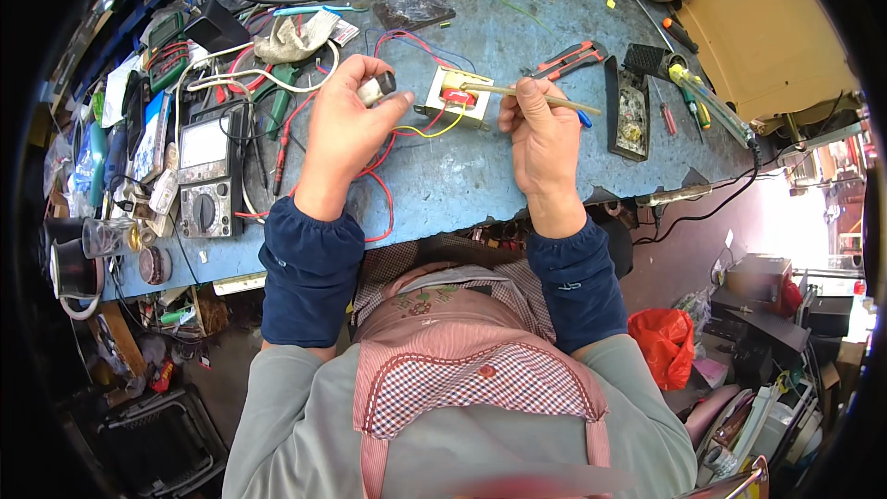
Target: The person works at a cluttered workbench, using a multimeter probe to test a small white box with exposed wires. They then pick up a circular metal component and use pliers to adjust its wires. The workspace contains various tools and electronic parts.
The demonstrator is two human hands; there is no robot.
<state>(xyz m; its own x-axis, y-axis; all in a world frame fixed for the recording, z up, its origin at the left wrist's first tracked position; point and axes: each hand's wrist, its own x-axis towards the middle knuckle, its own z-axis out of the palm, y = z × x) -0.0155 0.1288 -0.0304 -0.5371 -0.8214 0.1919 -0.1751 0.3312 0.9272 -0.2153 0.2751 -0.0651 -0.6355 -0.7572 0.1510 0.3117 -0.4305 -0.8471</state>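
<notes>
My left hand (344, 129) is closed around a small bottle (376, 89) with a pale body and a dark end. Between the thumb and fingers of my right hand (545, 139) is a thin tan stick (494, 89). Its left tip reaches over a small transformer-like block (474, 113), which has a light frame and a red and yellow middle. Whether the tip touches it I cannot tell. Red, blue and yellow wires run from the block, among them a yellow wire (430, 134) curving toward my left hand.
Left of my left hand lies an analog multimeter (205, 171) with tangled leads. A red and black utility knife (568, 60) and a black tray (630, 111) are at the right, near several screwdrivers (693, 106). A dark plate (414, 7) lies behind. The blue bench (453, 194) ends before my body.
</notes>
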